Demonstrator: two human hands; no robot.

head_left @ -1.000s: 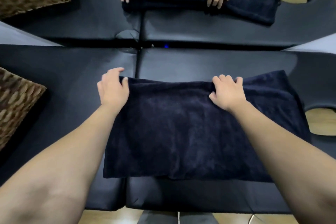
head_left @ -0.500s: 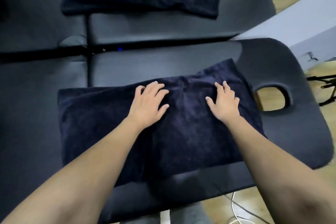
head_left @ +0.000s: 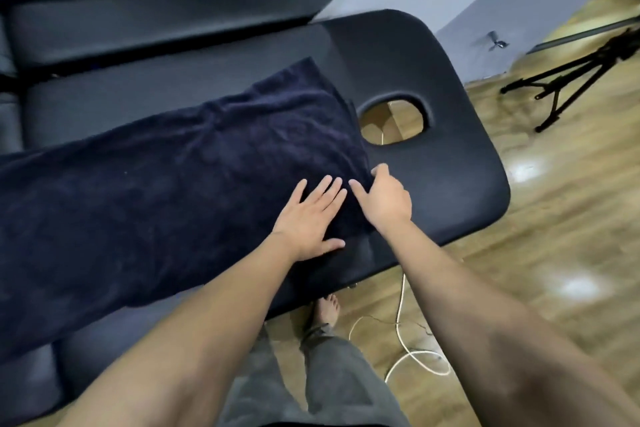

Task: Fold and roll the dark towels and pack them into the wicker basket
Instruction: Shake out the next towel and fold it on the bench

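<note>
Dark towel [head_left: 145, 204] runs off the left frame edge; right hand [head_left: 384, 199] fingertips hidden (under the towel's edge); tripod [head_left: 581, 76] blurred.

Probably massage room: black padded massage table [head_left: 450, 156] with face hole [head_left: 393, 121], wood floor [head_left: 571, 218], tripod [head_left: 568, 80].

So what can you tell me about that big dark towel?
The towel is dark navy and looks like fuzzy terry cloth, folded into a long band. It lies flat across the black padded table, slightly rumpled. The left hand presses flat near its right end, and the right hand pinches that end's edge.
</note>
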